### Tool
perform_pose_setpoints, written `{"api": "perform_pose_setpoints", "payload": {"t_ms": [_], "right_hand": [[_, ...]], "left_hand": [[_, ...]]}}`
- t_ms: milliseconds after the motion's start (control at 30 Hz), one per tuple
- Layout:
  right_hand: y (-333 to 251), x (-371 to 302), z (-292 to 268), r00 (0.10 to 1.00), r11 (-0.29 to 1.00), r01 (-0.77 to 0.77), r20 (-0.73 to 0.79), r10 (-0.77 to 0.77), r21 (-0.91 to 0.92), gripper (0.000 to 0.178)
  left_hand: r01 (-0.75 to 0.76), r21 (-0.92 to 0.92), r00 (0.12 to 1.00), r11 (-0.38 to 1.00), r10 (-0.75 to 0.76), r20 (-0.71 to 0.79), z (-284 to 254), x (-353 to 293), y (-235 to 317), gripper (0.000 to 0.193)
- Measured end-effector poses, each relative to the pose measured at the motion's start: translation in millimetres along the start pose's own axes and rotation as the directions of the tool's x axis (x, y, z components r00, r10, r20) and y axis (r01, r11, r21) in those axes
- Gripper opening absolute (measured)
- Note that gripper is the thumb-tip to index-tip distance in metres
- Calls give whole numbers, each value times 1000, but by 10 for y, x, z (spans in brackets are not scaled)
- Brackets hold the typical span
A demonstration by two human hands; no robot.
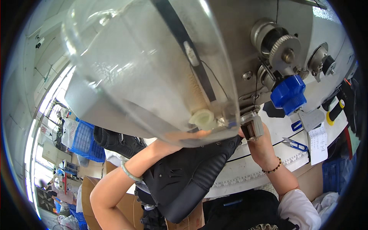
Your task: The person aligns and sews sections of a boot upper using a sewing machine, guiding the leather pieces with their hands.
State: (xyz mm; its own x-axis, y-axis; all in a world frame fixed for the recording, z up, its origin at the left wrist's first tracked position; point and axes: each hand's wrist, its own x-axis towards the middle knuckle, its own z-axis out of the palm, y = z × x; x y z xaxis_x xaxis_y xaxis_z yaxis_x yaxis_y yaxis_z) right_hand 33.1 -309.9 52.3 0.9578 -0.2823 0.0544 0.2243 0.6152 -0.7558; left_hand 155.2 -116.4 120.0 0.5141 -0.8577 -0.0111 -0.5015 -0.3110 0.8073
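Clear plastic guard (149, 88) fills the view nearest the camera, with the sewing machine's metal body (241, 50) and blue knob (289, 94) to its right. Behind the guard's lower rim, the left hand (191, 135) shows only as a blur, its fingers too hidden to tell whether they grip. Its wrist lies along the upper left edge of the black shoe (191, 176), which spreads from there rightward and toward the person. The shoe's long axis slants from near the lap, lower left, up to its far end at the metal foot (252, 128). Beyond that end is the right hand (262, 147), fingertips mostly behind the foot; whether it grips cannot be told. Of the 2, the left hand is nearer the shoe's main body. Farther out on the white worktop (245, 163) are blue snips (295, 145); off left, a blue basket (86, 142).
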Motion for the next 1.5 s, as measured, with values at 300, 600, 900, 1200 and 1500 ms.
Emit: {"api": "perform_pose_setpoints", "payload": {"t_ms": [300,600,900,1200,1500], "right_hand": [[27,-51,67,999,999,32,-31,-33,-27,32],[58,-78,70,997,998,68,-26,-68,-8,31],[6,-163,-46,983,983,-63,161,92,-175,18],[79,-31,-161,938,955,-111,289,192,-275,21],[112,-51,-77,922,987,-122,355,152,-105,24]], "left_hand": [[132,-33,981,991,-125,151,-49,35,30,50],[332,-204,928,921,-280,245,-83,117,137,51],[52,663,951,747,165,-261,-404,-558,567,32],[341,308,270,888,221,-937,878,-1540,433,22],[-42,50,59,998,52,-997,860,-1184,98,28]]}}
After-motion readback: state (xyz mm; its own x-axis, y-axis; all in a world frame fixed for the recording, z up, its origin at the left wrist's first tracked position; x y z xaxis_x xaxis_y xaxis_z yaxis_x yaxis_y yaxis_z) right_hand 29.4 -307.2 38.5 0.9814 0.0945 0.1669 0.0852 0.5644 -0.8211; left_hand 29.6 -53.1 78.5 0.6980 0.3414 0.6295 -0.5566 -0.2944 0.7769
